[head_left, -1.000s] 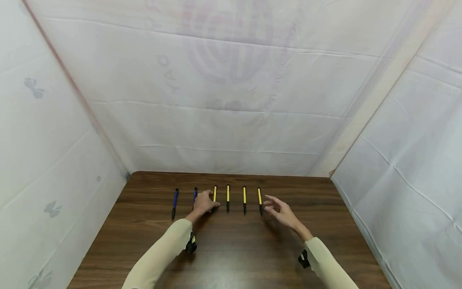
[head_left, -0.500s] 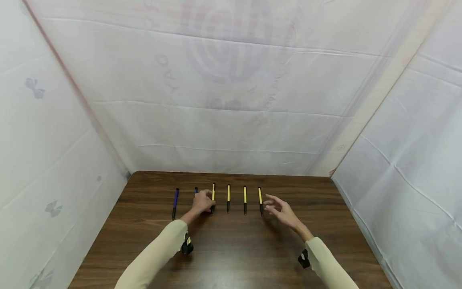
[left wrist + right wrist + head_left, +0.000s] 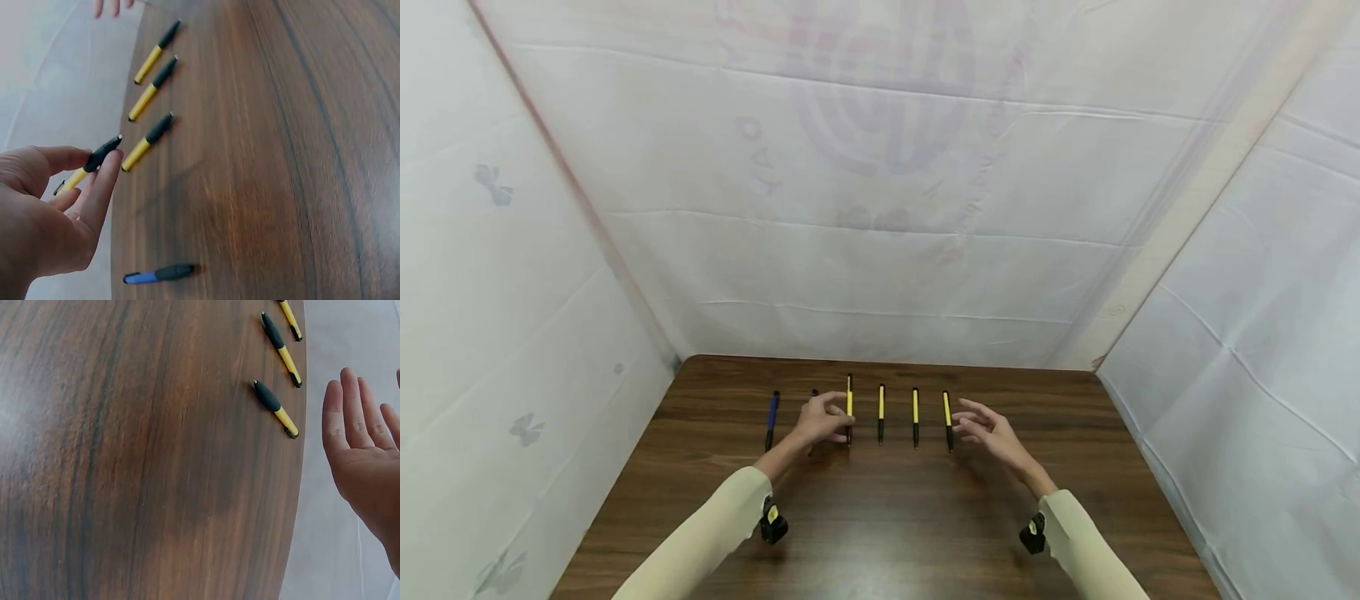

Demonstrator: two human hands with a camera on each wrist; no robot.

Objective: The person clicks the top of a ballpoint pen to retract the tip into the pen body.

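Several pens lie in a row near the far edge of the dark wooden table (image 3: 887,517). My left hand (image 3: 842,414) (image 3: 100,164) pinches the leftmost yellow pen (image 3: 849,404) (image 3: 94,161) between thumb and fingers. To its right lie three more yellow pens (image 3: 881,412) (image 3: 915,415) (image 3: 948,419), which also show in the left wrist view (image 3: 147,142). One blue pen (image 3: 771,421) lies at the far left; a second blue pen (image 3: 813,392) is mostly hidden behind my left hand. My right hand (image 3: 973,421) (image 3: 356,425) hovers open just right of the rightmost yellow pen (image 3: 275,407).
White sheeting (image 3: 880,275) walls the table in at the back and on both sides. The near half of the table is bare wood. A blue pen (image 3: 159,274) lies close by my left hand in the left wrist view.
My left hand has closed its fingers round the leftmost yellow pen, whose far end now sits higher than its neighbours. The right hand drifted slightly toward the rightmost yellow pen.
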